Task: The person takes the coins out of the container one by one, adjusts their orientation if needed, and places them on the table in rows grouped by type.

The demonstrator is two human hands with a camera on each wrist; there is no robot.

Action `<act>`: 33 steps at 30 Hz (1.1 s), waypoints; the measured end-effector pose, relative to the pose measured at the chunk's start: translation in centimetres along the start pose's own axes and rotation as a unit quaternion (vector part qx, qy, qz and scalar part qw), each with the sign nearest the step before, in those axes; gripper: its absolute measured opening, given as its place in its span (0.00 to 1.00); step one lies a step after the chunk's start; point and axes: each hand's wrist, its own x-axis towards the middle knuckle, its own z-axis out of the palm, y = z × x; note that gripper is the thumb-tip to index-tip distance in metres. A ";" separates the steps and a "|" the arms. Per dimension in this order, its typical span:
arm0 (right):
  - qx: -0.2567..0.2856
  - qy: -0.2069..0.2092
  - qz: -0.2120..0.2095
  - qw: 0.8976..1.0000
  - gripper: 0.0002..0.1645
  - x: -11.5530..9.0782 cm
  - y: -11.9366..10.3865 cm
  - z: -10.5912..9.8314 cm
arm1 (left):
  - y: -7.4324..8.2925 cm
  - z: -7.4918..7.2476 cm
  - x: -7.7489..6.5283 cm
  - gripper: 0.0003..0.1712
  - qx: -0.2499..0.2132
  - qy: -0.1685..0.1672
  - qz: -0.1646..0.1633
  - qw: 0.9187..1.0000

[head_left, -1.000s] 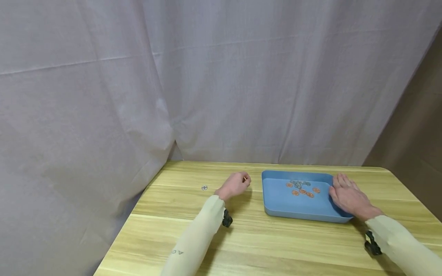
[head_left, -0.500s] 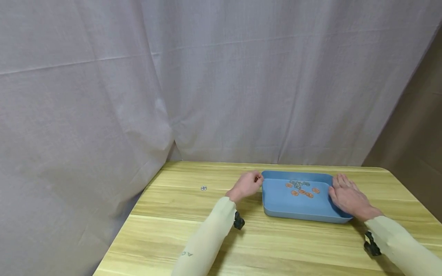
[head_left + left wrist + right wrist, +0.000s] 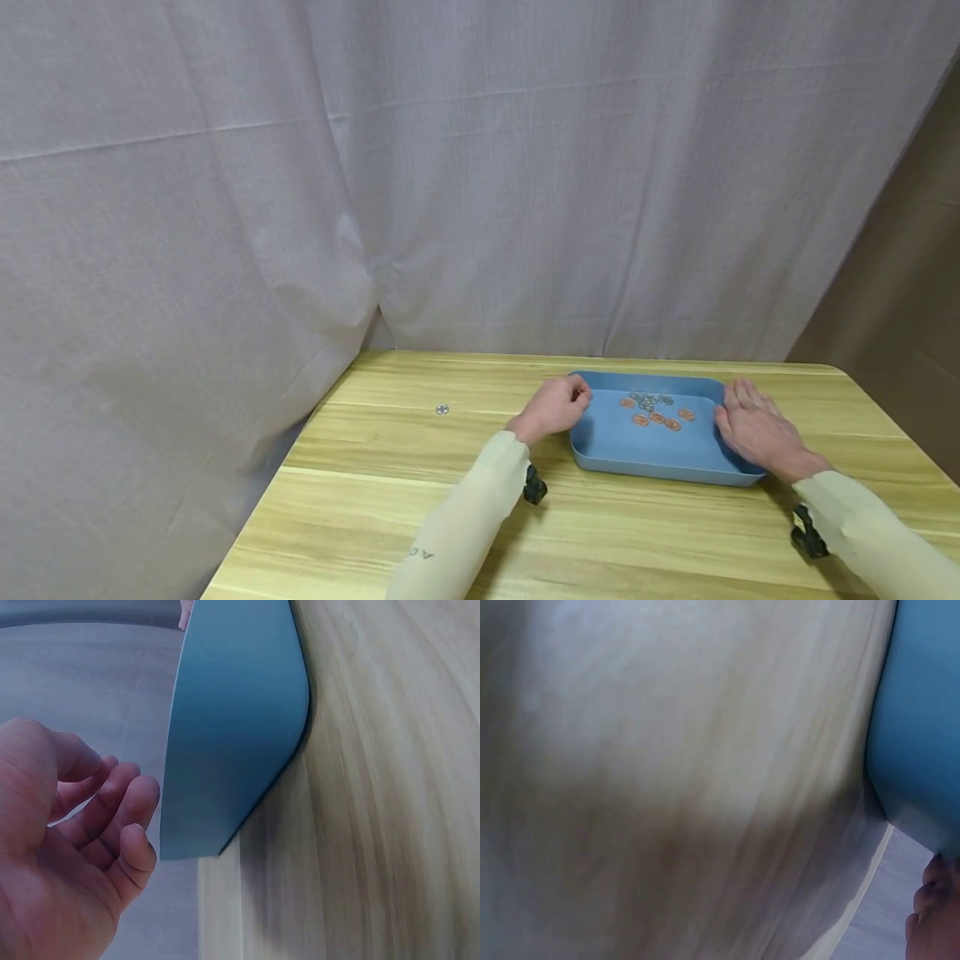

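Coins [image 3: 657, 417] lie in the blue tray [image 3: 637, 450] on the desk [image 3: 330, 517]. The left hand [image 3: 553, 406] curls above its left side, any hold unclear; the right hand [image 3: 761, 429], fingers straight, rests against its right side.

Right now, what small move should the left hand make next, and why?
Probably shift the left hand slightly farther over the blue tray: its curled fingers are near the tray's left side, while the coins inside lie farther in. What those fingers hold, if anything, is hidden.
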 end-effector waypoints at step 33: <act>0.002 -0.010 0.006 1.000 0.38 -0.1 0.0 0.1 | 3.2 4.9 4.0 0.05 -0.066 0.011 -0.078 0.995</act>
